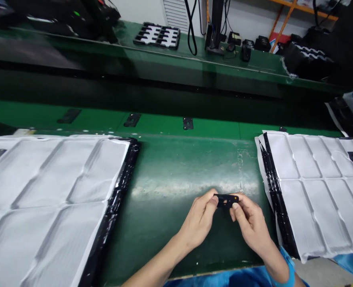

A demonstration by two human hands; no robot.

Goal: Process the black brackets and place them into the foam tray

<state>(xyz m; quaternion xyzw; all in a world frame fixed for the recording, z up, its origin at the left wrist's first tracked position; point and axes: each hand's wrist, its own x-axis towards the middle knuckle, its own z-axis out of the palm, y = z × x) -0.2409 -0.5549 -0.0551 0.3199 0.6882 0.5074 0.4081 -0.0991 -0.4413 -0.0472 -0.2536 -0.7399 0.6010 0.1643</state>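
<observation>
A small black plastic part (226,200) is held up over the green bench top, between my two hands. My left hand (201,217) pinches its left end between thumb and fingers. On the other end, the thumb and fingers of my right hand (251,220) close on it near a small orange spot. The part looks thin and flat with small openings; its exact kind cannot be told. Both hands are above the bare green surface (176,167), between two stacks of trays.
At left lies a stack of black trays (116,215) under a white sheet (75,171); a similar covered stack (310,191) lies at right. Beyond, flat black parts (187,123) sit spaced along a green belt (161,126). A tray (157,35) rests on the back ledge.
</observation>
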